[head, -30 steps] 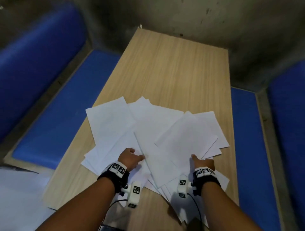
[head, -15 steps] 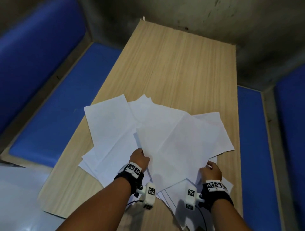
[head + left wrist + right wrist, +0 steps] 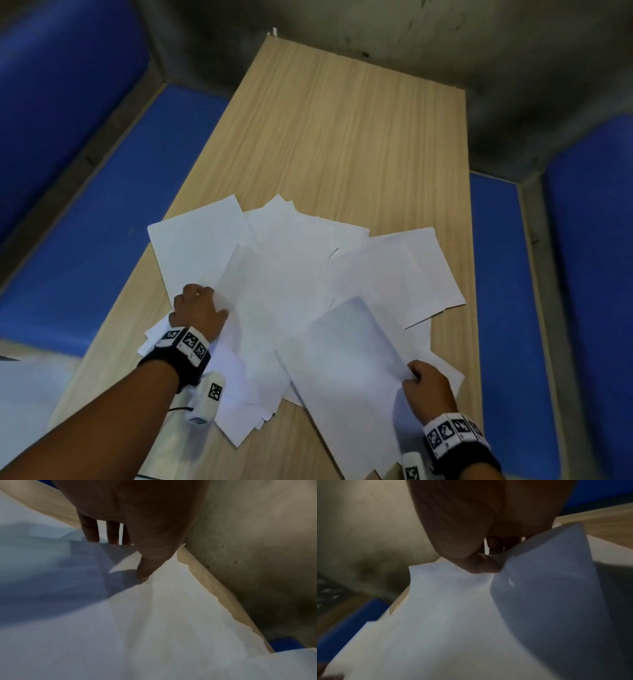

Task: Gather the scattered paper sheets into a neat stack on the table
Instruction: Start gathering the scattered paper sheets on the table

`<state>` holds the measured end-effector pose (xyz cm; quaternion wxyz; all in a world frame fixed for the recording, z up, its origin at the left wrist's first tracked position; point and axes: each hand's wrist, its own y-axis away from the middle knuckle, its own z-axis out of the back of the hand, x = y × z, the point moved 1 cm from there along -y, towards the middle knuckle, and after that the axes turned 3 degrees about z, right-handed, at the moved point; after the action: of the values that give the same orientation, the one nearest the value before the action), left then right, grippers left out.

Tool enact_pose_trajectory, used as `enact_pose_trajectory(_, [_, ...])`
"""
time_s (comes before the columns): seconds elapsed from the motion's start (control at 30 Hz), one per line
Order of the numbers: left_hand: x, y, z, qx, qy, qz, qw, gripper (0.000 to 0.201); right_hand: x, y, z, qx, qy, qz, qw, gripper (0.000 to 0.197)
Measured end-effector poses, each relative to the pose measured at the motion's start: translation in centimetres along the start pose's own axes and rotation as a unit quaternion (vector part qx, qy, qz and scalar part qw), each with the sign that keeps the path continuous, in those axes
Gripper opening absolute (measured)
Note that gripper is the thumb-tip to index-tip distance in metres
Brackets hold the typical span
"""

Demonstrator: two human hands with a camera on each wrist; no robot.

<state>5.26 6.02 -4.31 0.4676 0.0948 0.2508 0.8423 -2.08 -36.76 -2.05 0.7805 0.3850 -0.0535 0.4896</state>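
1. I am in the gathering step: the paper sheets (image 3: 291, 291) lie fanned and overlapping across the near half of the tabletop (image 3: 342, 137), not yet squared into one pile.

2. My left hand (image 3: 197, 311) sits at about 9 o'clock of the spread; in the left wrist view the thumb presses down on top of a sheet while the fingers (image 3: 91, 532) go under its raised edge, so I hold a sheet there.

3. My right hand (image 3: 428, 387) is at about 4 o'clock, pinching the near sheet (image 3: 346, 370) between thumb and fingers; the right wrist view shows that sheet curling up beside the thumb.

4. Next, I judge, both hands should draw inward toward the middle, sliding the outer sheets over the centre ones, then tap the edges flush.

5. Edges to mind: sheets at 9 o'clock overhang the left rim of the tabletop, and the sheet at 3 o'clock lies close to the right rim. A careless sweep could push either off onto the blue bench (image 3: 102, 222).

6. Open room: the far half of the tabletop, toward 12 o'clock, is bare wood and gives space to square the stack.
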Motion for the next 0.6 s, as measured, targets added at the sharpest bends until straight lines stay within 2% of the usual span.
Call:
enact_pose_trajectory(0.13, [-0.7, -0.1, -0.4, 0.014, -0.001, -0.01, 1.0, 0.052, 0.3, -0.3, -0.8, 0.031, 0.085, 0.044, 0.995, 0.014])
enact_pose_trajectory(0.23, [-0.8, -0.2, -1.0, 0.023, 0.102, -0.023, 0.994, 0.053, 1.3, -1.1, -0.9, -0.007, 0.117, 0.092, 0.989, 0.009])
enact_pose_trajectory(0.27, [-0.7, -0.3, -1.1, 0.023, 0.14, -0.035, 0.989, 0.056, 1.7, -1.4, -0.8, -0.03, 0.146, 0.099, 0.984, 0.017])
enact_pose_trajectory(0.33, [-0.4, -0.4, -1.0, 0.019, 0.17, -0.055, 0.984, 0.051, 2.2, -2.1, -0.5, -0.056, 0.191, 0.089, 0.976, 0.055])
enact_pose_trajectory(0.4, [-0.2, -0.7, -0.3, 0.006, 0.149, -0.074, 0.986, 0.024, 2.5, -3.0, -0.3, -0.042, 0.194, 0.052, 0.979, 0.094])
enact_pose_trajectory(0.43, [-0.1, -1.0, 0.2, -0.001, 0.139, -0.078, 0.987, 0.017, 2.5, -3.4, -0.2, -0.026, 0.19, 0.032, 0.981, 0.105])
enact_pose_trajectory(0.5, [0.4, -1.7, 1.5, -0.018, 0.149, -0.059, 0.987, 0.021, 2.5, -4.2, -0.2, 0.001, 0.208, 0.001, 0.978, 0.112])
enact_pose_trajectory(0.6, [2.4, -3.6, 2.7, -0.045, 0.22, 0.011, 0.974, 0.031, 2.4, -4.8, -0.3, 0.01, 0.23, -0.02, 0.973, 0.105])
